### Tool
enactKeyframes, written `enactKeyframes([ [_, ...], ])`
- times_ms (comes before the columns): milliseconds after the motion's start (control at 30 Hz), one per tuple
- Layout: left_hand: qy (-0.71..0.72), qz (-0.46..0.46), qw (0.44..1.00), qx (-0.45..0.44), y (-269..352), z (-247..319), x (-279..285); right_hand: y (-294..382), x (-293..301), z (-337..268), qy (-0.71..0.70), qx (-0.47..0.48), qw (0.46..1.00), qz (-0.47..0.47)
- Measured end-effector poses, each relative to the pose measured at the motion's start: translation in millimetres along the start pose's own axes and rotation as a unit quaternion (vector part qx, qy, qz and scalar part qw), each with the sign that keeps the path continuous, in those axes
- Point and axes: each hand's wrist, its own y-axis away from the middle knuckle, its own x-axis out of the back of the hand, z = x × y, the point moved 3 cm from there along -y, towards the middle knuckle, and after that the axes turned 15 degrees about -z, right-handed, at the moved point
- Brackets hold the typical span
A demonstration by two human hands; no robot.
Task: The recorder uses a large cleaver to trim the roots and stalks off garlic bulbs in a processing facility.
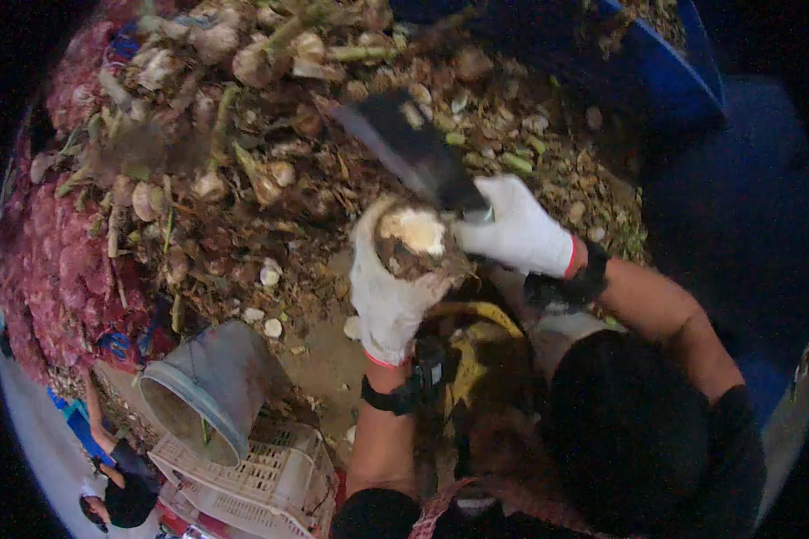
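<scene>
In a white knit glove, my left hand [391, 290] is wrapped round a garlic bulb [414, 236] whose pale cut face points up. My right hand [512, 219], gloved the same way, grips a wide dark blade [418, 145], blurred, that slants up and left beyond the bulb. The handle is mostly hidden in the glove. Garlic bulbs with stalks [209, 185] lie heaped in front of me at the upper left. Below my hands is a yellow and dark rounded object [472, 357], perhaps a container.
Red mesh sacks [67, 269] stand at the left. A tipped grey bucket [239, 377] leans by a pale plastic crate [276, 465]. Blue containers [654, 54] are at the upper right. Trimmings [512, 155] and cut discs cover the ground. Another person [125, 485] is at the lower left.
</scene>
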Motion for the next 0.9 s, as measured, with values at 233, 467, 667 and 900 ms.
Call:
enactKeyframes([
  [233,0.472,0.009,0.880,0.051,17,-41,-1,-6,1,2,0.187,0.046,0.980,0.043],
  [467,0.072,-0.147,0.986,0.030,57,-28,13,30,15,82,0.164,-0.144,0.975,-0.028],
  [667,-0.007,0.213,0.963,0.164,-10,-96,111,1,26,58,0.191,-0.097,0.977,0.012],
  [900,-0.085,0.295,0.884,0.353,-35,-157,125,-5,-9,44,0.128,-0.109,0.985,-0.024],
])
